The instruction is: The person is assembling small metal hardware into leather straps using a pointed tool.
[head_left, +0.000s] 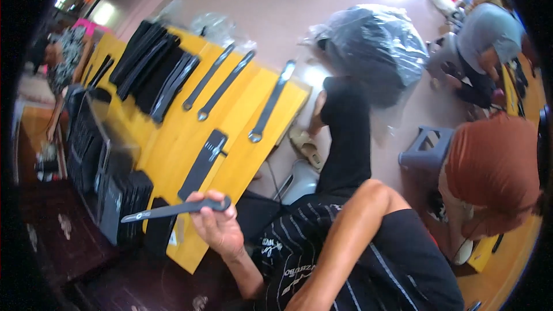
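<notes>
My left hand (218, 227) is closed on one end of a long, flat dark grey strap (167, 212). It has a rounded end by the fingers and small pale print near its far end. The strap is held above the near corner of the yellow table (242, 175). Just beyond the hand lies a wider dark flat piece (203, 164) with a small tab on its side. Farther back, several similar straps, one of them a grey strap (271, 101), lie apart, each with a ring-like end toward me. My right forearm (340, 247) runs down to the lower edge, its hand out of view.
Stacks of black folded pieces (151, 69) cover the far left of the table. More black pieces (122, 204) stand by a clear plastic panel (115, 132). Plastic-wrapped dark goods (374, 52) sit on the floor. At right are a grey stool (426, 147) and co-workers.
</notes>
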`<action>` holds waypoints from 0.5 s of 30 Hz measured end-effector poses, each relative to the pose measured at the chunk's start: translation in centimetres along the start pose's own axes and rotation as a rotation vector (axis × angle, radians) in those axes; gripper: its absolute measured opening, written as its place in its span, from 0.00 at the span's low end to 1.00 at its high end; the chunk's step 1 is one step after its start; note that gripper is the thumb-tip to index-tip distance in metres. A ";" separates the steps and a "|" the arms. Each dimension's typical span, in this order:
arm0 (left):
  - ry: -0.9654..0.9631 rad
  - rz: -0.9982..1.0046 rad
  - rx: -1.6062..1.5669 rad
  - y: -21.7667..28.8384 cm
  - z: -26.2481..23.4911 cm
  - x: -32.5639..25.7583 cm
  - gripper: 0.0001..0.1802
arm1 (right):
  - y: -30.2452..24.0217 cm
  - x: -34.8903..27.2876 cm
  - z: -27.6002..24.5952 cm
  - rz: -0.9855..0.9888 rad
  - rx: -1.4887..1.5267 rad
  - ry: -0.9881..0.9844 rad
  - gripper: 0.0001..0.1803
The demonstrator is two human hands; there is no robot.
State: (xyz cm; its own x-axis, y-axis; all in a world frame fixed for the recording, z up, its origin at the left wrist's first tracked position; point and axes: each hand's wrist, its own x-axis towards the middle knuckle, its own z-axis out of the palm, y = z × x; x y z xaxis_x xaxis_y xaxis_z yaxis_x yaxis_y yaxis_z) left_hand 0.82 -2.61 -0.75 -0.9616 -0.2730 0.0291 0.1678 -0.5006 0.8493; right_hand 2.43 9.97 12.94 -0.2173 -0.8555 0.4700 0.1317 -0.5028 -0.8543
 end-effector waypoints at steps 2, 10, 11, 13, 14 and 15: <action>-0.031 0.036 -0.003 0.1 0.8 0.4 0.20 | -0.3 -0.4 0.2 -0.014 0.025 -0.039 0.16; -0.103 0.037 -0.071 -0.1 1.4 1.2 0.14 | 2.8 -8.0 -7.8 0.364 -0.735 0.787 0.07; -0.085 0.041 -0.057 -0.2 1.2 1.2 0.14 | 3.4 -8.3 -7.9 0.340 -0.772 0.828 0.07; -0.169 0.038 0.041 -0.3 1.3 1.5 0.10 | 3.3 -8.3 -8.1 0.379 -0.831 0.861 0.08; -0.173 0.048 0.034 -0.3 1.6 1.5 0.08 | 3.3 -8.2 -8.2 0.416 -0.899 0.897 0.08; -0.167 0.044 0.042 -0.4 1.7 1.6 0.08 | 3.3 -8.2 -8.3 0.417 -0.888 0.896 0.08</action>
State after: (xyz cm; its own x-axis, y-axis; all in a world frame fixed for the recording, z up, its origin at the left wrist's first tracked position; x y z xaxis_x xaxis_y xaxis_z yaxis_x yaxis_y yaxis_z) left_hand -1.17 -1.49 -0.17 -0.9768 -0.1520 0.1506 0.2045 -0.4552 0.8666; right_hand -3.39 16.35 4.39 -0.9184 -0.3757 0.1242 -0.2541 0.3192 -0.9130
